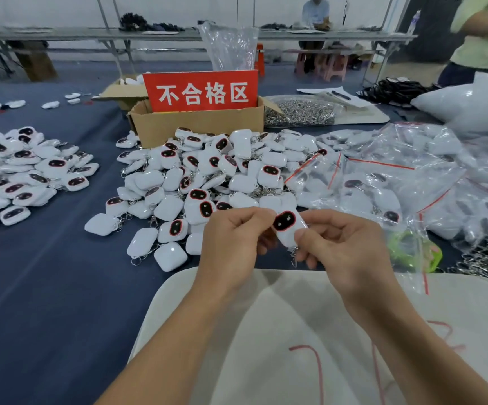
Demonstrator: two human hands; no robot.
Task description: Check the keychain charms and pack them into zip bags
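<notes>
Above white cloth (237,331): left hand (231,244), right hand (342,247) grips both pinching one charm (286,228).

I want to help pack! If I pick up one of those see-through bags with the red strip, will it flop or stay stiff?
Probably floppy: the zip bag is thin clear film, wrinkled and draped over the charm pile. Likely very light, so a nudge may send it sliding. Its shiny surface looks slippery; pinching the red strip may help.
</notes>
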